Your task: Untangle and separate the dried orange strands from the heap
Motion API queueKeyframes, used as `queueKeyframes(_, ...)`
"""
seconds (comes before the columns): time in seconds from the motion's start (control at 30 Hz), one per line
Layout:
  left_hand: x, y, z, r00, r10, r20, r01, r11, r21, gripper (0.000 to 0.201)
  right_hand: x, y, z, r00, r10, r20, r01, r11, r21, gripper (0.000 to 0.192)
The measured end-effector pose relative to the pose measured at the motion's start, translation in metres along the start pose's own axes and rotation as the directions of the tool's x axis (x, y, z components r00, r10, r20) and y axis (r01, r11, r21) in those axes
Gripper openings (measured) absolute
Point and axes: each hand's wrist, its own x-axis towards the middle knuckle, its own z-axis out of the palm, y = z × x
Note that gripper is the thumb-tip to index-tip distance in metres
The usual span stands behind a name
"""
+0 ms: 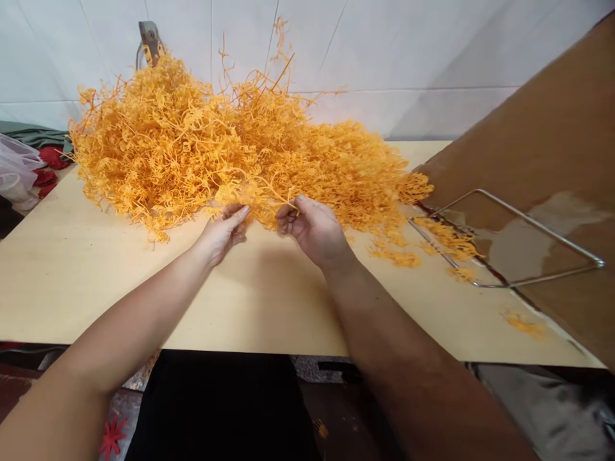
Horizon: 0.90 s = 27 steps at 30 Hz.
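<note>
A big heap of tangled orange plastic-looking sprigs [158, 141], thin stems with small star-like tips, lies across the back of the table. At the heap's front edge, my right hand [314, 232] pinches the end of a thin orange stem [270, 187], which runs up and left toward the heap. Close on the left, my left hand [225, 234] is closed, thumb against fingers, at some orange star-like tips [235, 192]. Whether those tips belong to the same stem I cannot tell. The two hands are a short gap apart, just above the table.
The pale tabletop [96, 282] meets a tiled wall [365, 51]. At right, a bent metal wire frame [538, 221] stands by a brown board [567, 160]. Loose orange pieces [451, 240] lie around it. A clear plastic bag [16, 157] and red pieces [45, 179] sit at far left.
</note>
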Motion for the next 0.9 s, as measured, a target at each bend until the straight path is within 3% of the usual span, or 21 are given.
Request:
queueKeyframes(0.13,0.014,-0.001,0.001,1.0,-0.01,0.01,0.01,0.999,-0.051,0.025,0.007,0.009,-0.005,0.988,-0.098,-0.123,0.068,0.971,-0.228,0.029)
queueKeyframes(0.27,0.021,-0.003,0.004,1.0,-0.01,0.018,0.012,0.997,-0.079,0.017,0.013,0.02,-0.01,0.96,-0.203,-0.191,0.097,0.886,-0.453,0.022)
queueKeyframes(0.4,0.022,-0.001,0.005,0.996,-0.022,-0.082,0.015,0.996,-0.087,0.019,0.019,0.028,-0.019,0.878,-0.435,-0.201,0.175,0.682,-0.71,0.013)
queueKeyframes(0.5,0.023,0.002,0.006,0.992,-0.007,-0.124,-0.001,0.998,-0.063,0.026,0.022,0.029,-0.022,0.829,-0.547,-0.119,0.199,0.486,-0.851,0.015)
queueKeyframes(0.63,0.024,0.006,0.01,0.998,-0.004,-0.055,-0.001,0.996,-0.09,0.025,0.021,0.029,-0.013,0.863,-0.505,-0.004,0.201,0.351,-0.915,0.008)
queueKeyframes(0.73,0.024,0.008,0.011,0.999,0.026,-0.036,-0.029,0.996,-0.089,0.016,0.019,0.03,0.0,0.913,-0.4,0.08,0.241,0.37,-0.897,0.005)
queueKeyframes(0.9,0.025,0.008,0.012,0.996,0.075,-0.039,-0.079,0.992,-0.099,0.013,0.016,0.03,0.013,0.933,-0.344,0.103,0.254,0.427,-0.868,0.013)
